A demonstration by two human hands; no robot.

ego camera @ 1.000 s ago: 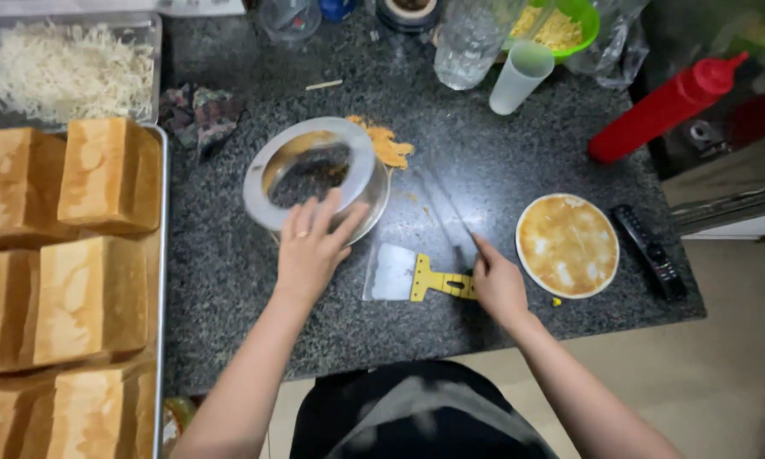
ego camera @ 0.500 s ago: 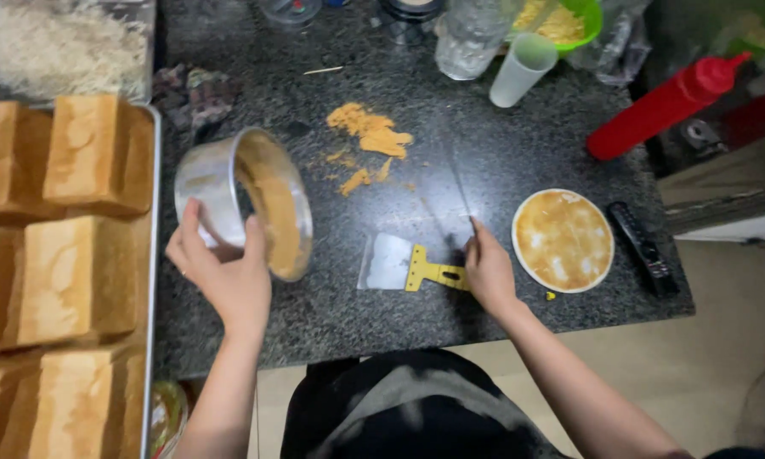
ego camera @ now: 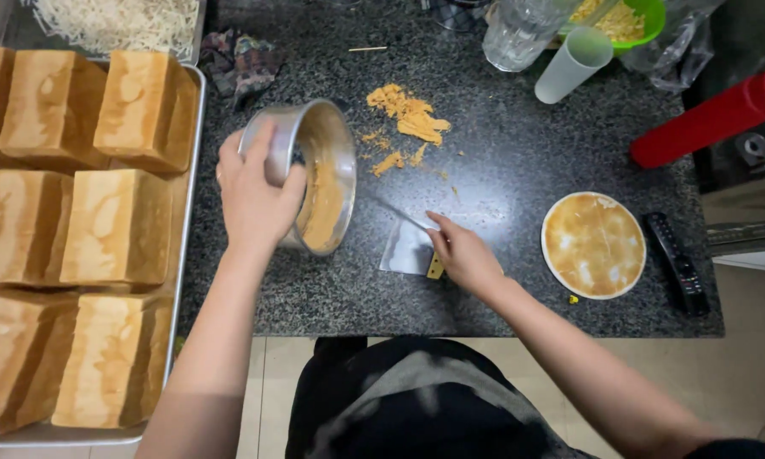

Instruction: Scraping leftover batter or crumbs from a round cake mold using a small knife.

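Round metal pan (ego camera: 314,174), now tipped further rightward in gripping left hand (ego camera: 255,191); right hand (ego camera: 463,255) still closed on scraper (ego camera: 408,248).

Bread loaves (ego camera: 115,225) fill a tray (ego camera: 189,212); red bottle (ego camera: 710,119), remote (ego camera: 676,263), plastic cup (ego camera: 572,65) nearby.

- A dark speckled granite counter (ego camera: 518,161) fills most of the view, glossy under overhead light.
- Its front edge runs straight across.
- Below it lies a pale beige tiled floor (ego camera: 739,374).
- A metal fitting (ego camera: 752,149) shows at the right edge.
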